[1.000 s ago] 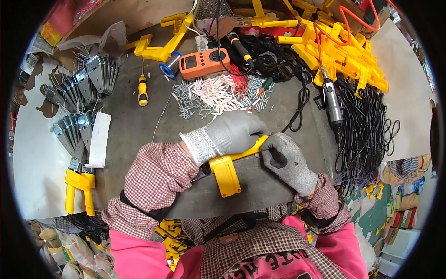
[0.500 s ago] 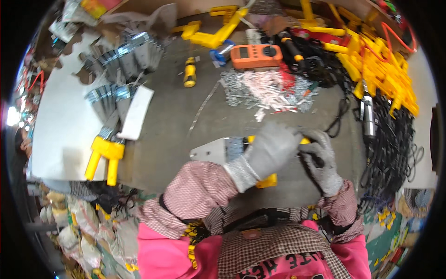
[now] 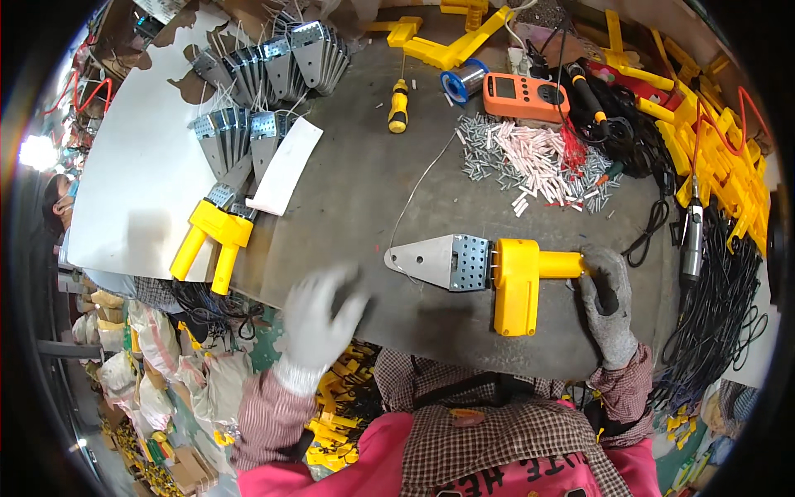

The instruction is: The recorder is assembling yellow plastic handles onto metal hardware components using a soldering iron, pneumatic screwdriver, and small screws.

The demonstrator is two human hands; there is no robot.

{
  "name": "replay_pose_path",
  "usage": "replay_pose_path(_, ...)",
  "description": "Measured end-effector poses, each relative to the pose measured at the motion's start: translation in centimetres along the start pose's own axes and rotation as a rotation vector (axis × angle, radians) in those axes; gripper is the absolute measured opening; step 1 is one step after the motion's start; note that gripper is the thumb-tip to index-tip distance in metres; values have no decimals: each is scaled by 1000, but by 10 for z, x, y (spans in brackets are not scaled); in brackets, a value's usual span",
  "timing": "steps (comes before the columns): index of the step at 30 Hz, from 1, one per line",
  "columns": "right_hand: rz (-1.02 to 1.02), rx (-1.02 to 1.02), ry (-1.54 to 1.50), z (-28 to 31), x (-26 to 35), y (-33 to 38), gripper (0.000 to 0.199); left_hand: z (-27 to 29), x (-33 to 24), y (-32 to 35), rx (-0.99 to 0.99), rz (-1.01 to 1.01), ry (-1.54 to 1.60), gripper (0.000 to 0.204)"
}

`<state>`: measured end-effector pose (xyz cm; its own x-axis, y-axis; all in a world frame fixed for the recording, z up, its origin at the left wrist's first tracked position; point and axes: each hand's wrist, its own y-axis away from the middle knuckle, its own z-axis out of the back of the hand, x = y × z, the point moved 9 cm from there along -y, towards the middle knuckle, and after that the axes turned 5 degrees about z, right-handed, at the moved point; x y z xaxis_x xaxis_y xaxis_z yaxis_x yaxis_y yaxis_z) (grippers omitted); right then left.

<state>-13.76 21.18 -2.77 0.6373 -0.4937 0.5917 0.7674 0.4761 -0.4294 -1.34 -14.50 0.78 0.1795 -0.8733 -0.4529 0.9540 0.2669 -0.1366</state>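
Half a second on, the left hand [image 3: 319,319] has let go of the yellow-handled tool [image 3: 497,269] and swung out to about 8 o'clock of it, now blurred over the near edge of the grey worktable [image 3: 356,199], its gloved fingers spread wide and holding nothing. At 3 o'clock of the tool, the gloved right hand [image 3: 609,311] is closed around the end of the yellow handle, pinning it flat on the table. Pointing toward 9 o'clock, the tool's perforated metal plate [image 3: 439,261] lies flat near the table's middle, with a thin white wire [image 3: 414,195] trailing up from its tip toward 12 o'clock. Toward 1 o'clock of the tool lies a heap of small white and grey tubes [image 3: 534,157], and beyond that an orange rectangular meter [image 3: 526,95] with a dark screen. A yellow screwdriver [image 3: 398,108] rests at 11 o'clock. Fanned stacks of metal plates [image 3: 265,91] sit at 10 o'clock on a white sheet [image 3: 141,182], beside a white rectangular card [image 3: 286,166] and two more finished yellow tools [image 3: 211,240]. Piled yellow plastic parts [image 3: 712,157] and black cables [image 3: 720,306] fill the 2 to 4 o'clock edge.
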Motion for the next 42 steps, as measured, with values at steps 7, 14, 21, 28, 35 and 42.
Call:
replay_pose_path(7,-4,18,15,4,0,0,35,-22,19,-31,160,-77,-22,20)
replay_pose_path(14,6,78,132,3,12,-4,38,18,61,-1,-7,142,8,26)
replay_pose_path(21,102,65,59,-7,23,-15,38,-46,85,-120,-159,75,-503,71)
replay_pose_path(28,-4,44,97,10,4,-8,32,6,77,67,-15,684,-407,67)
replay_pose_path(35,-46,185,30,14,9,-41,11,14,-67,-28,-6,-27,-297,13)
replay_pose_path(42,-226,151,-97,8,-16,-38,12,-126,-185,-157,208,-817,-199,12)
